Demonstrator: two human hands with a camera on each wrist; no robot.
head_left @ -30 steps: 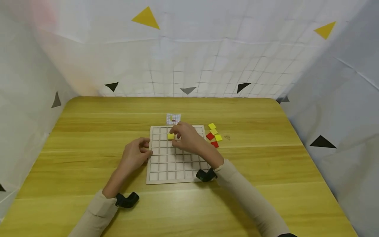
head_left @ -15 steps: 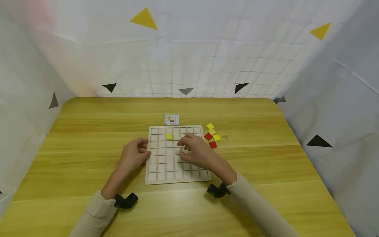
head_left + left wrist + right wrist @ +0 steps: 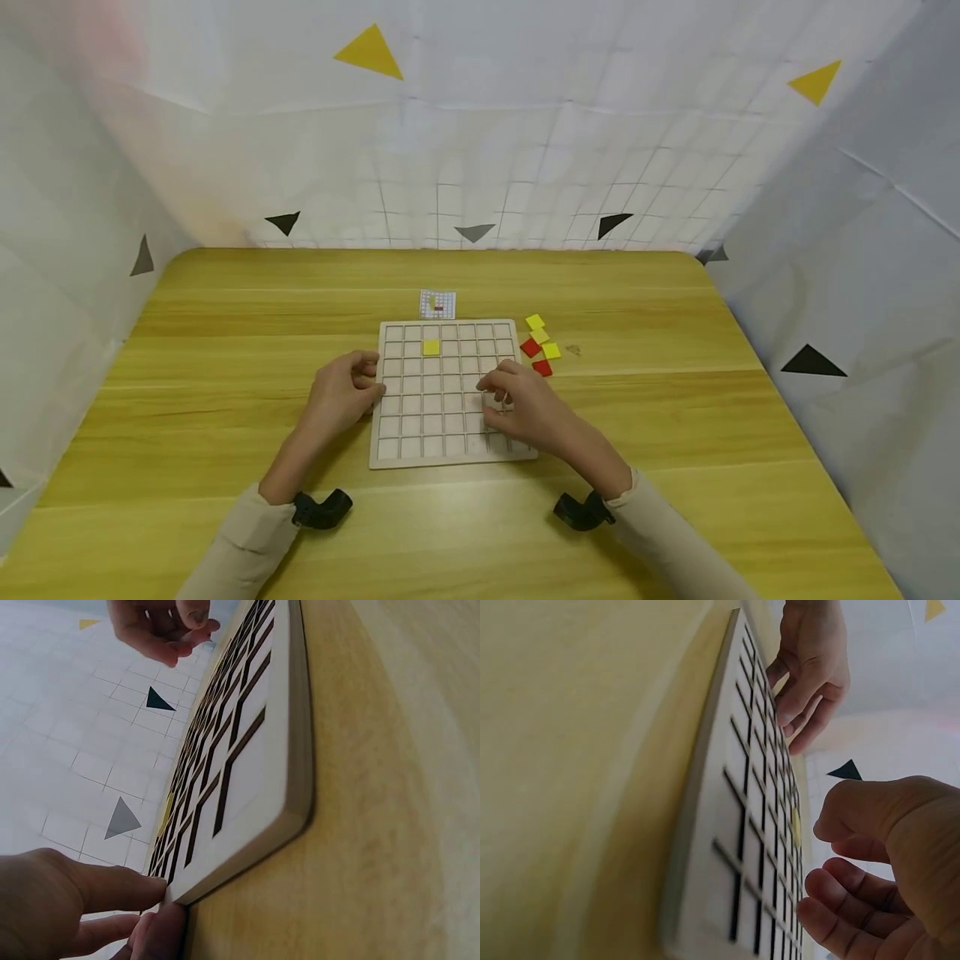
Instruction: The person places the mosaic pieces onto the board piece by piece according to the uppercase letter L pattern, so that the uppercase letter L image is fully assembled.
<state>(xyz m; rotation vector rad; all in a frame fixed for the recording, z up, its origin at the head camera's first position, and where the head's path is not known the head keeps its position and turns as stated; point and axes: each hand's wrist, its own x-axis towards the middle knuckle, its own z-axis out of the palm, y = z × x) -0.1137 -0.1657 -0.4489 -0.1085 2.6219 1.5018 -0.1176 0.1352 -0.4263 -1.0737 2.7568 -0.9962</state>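
Note:
A square wooden grid board [image 3: 442, 429] lies flat on the table, with one yellow tile [image 3: 431, 347] in a cell of its second row from the far side. My left hand [image 3: 345, 392] holds the board's left edge; in the left wrist view its thumb [image 3: 127, 889] lies on the rim and the other fingers are at the side. Above the right part of the board hovers my right hand [image 3: 528, 406], fingers loosely bent. The right wrist view shows nothing between its thumb and fingers [image 3: 844, 900].
Right of the board lie yellow tiles [image 3: 551, 351] and red tiles [image 3: 542, 367], some touching. A small printed grid card [image 3: 437, 305] with yellow and red marks sits just beyond the far edge. White sheets [image 3: 480, 125] with triangles surround the wooden table [image 3: 247, 333].
My right hand has left the yellow tile, which stays in its cell, and has drawn back rightward and nearer over the board. The left hand stays at the left edge.

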